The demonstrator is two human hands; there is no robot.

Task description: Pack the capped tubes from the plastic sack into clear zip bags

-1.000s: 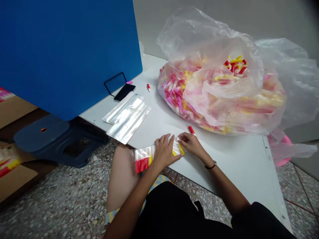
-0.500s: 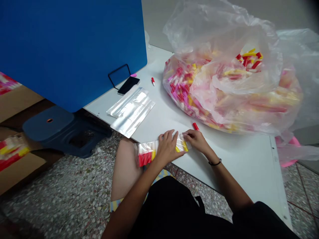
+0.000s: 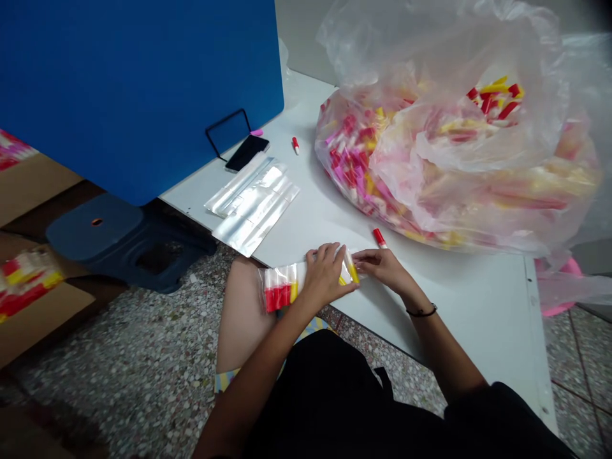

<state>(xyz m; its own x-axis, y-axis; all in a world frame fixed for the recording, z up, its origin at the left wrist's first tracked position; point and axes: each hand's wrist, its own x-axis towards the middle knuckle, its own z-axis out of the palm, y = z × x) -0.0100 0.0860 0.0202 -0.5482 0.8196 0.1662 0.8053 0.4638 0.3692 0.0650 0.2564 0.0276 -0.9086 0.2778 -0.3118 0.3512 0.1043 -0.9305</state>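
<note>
A narrow clear plastic bag (image 3: pixel 281 278) lies across the near edge of the table, its left end sticking out over my thigh. Inside it is a row of short white-bodied tubes with red and yellow ends, which look like small markers. My left hand (image 3: pixel 327 271) lies over the middle of the bag and grips it, hiding the tubes beneath. At the bag's right end, the fingers of my right hand (image 3: pixel 385 268) are pinched together on the clear film. Just beyond that hand lies a loose red-and-white tube (image 3: pixel 379 238).
A big translucent sack (image 3: pixel 449 172) full of similar tubes fills the table's far right. Flat clear bags (image 3: pixel 255 207), a phone (image 3: pixel 247 153) and another red tube (image 3: pixel 295 145) lie farther left. A blue panel (image 3: pixel 143 83), a stool (image 3: pixel 95 229) and cardboard boxes (image 3: pixel 43 319) stand left.
My right hand has shifted slightly right at the bag's end, and its fingers have stretched out more. The left hand stays on the bag. The view has tilted slightly.
</note>
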